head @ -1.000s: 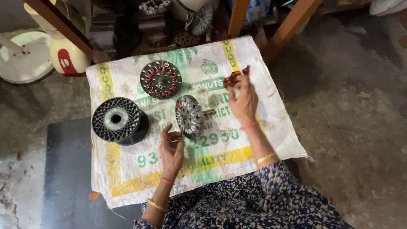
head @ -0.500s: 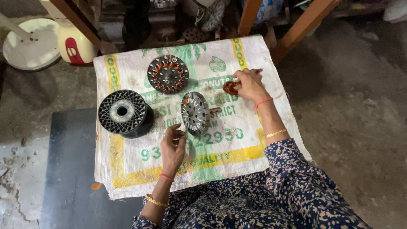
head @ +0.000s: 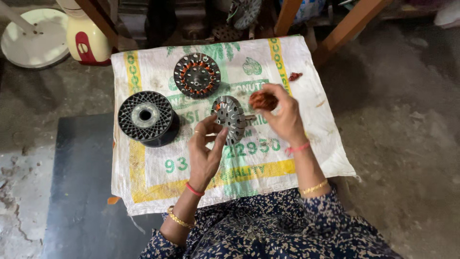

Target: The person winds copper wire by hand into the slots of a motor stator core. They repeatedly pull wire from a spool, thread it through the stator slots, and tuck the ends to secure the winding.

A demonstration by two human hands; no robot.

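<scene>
My left hand (head: 205, 151) holds a round grey slotted metal stator core (head: 230, 119) upright on its edge over a white printed sack (head: 153, 182). My right hand (head: 283, 114) pinches a small tangled wad of copper-coloured wire (head: 263, 100) just right of the core. A short shaft sticks out of the core toward my right hand.
A second round core with copper windings (head: 197, 75) lies flat at the back of the sack. A black plastic spool (head: 147, 118) stands at the left. A scrap of copper wire (head: 294, 76) lies at the right. Fan base parts (head: 34, 38) and wooden legs (head: 346, 29) stand behind.
My right hand has drawn the copper wad away from the sack's right side toward the core. My left hand has closed more around the upright core.
</scene>
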